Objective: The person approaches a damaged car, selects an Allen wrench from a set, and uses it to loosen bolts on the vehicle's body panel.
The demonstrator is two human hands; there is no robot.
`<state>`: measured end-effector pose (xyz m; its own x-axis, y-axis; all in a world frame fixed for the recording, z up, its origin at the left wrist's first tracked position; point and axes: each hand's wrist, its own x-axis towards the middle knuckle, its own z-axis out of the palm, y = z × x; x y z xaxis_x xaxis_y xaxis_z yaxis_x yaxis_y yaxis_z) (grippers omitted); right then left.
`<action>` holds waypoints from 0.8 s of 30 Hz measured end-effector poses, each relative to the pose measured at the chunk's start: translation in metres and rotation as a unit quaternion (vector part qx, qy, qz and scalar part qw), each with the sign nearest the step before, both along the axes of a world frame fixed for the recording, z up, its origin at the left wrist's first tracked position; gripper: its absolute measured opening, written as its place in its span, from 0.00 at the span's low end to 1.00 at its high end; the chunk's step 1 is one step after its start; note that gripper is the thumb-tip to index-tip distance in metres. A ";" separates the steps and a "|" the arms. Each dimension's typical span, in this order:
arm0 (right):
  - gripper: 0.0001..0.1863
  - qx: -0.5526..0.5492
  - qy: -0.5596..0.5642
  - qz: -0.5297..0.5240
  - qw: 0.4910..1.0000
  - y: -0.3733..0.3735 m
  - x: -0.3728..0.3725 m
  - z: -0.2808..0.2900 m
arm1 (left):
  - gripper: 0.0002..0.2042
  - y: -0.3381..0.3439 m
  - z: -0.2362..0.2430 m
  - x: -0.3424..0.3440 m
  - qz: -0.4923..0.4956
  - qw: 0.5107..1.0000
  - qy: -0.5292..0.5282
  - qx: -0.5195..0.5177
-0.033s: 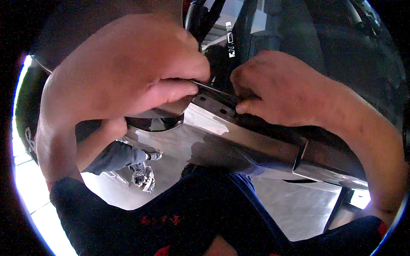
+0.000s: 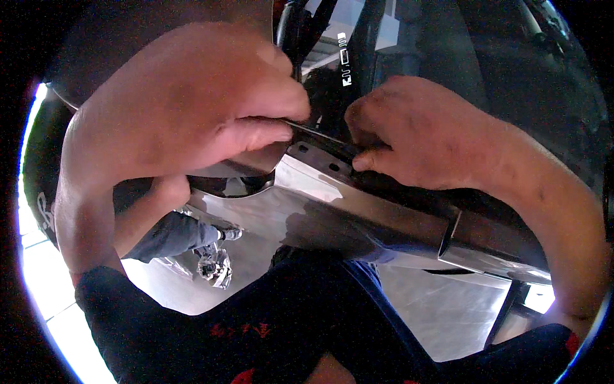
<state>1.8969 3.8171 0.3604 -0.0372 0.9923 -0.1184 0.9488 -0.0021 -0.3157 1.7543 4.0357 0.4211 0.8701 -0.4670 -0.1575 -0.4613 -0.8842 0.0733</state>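
Along the lower edge of the car window lies a thin dark trim strip (image 2: 327, 137). My left hand (image 2: 198, 102) pinches its left end between thumb and bent fingers. Farther right, my right hand (image 2: 422, 137) is closed at the same edge, fingers curled and thumb pressed inward; what lies between its fingertips is mostly hidden. Just below the strip shows a narrow ledge with dark slots (image 2: 334, 168). Under that runs the glossy silvery door panel (image 2: 326, 208).
Dark window glass (image 2: 441, 57) rises beyond my hands. A rounded brownish body part (image 2: 166, 19) sits behind my left hand. At left are another person's hand (image 2: 173, 193) and grey trousers (image 2: 176, 235). Crumpled shiny wrapping (image 2: 215, 265) lies on the grey floor (image 2: 441, 313).
My left hand's fingertips have shifted slightly left along the window edge. My right hand stays in place.
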 end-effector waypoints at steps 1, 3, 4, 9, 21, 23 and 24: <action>0.17 0.024 -0.001 0.000 1.000 0.000 -0.001 0.001 | 0.14 0.003 -0.001 -0.001 -0.001 1.000 0.000 0.000; 0.18 0.008 -0.008 -0.008 1.000 0.005 -0.002 0.008 | 0.13 0.012 -0.005 -0.003 0.010 0.999 -0.035 -0.004; 0.18 -0.007 -0.015 -0.015 1.000 0.009 -0.003 0.014 | 0.13 0.015 -0.007 -0.002 0.008 0.999 -0.034 -0.004; 0.18 -0.095 0.010 -0.056 0.994 0.019 0.000 0.020 | 0.12 0.022 -0.019 0.012 -0.004 0.998 -0.069 0.011; 0.14 -0.166 -0.023 -0.034 0.985 0.010 0.004 0.034 | 0.11 0.004 -0.016 0.021 -0.022 0.996 -0.072 0.050; 0.14 -0.180 -0.023 -0.033 0.983 0.010 0.004 0.033 | 0.11 -0.001 -0.012 0.016 -0.018 0.995 -0.084 0.055; 0.14 -0.158 -0.041 -0.011 0.986 0.009 0.004 0.032 | 0.10 -0.004 -0.010 0.015 -0.011 0.993 -0.099 0.056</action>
<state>1.9007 3.8265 0.3922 0.0071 0.9056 -0.4241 0.9700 -0.1093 -0.2172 1.7688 4.0315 0.4107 0.8786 -0.4761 -0.0369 -0.4769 -0.8709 -0.1188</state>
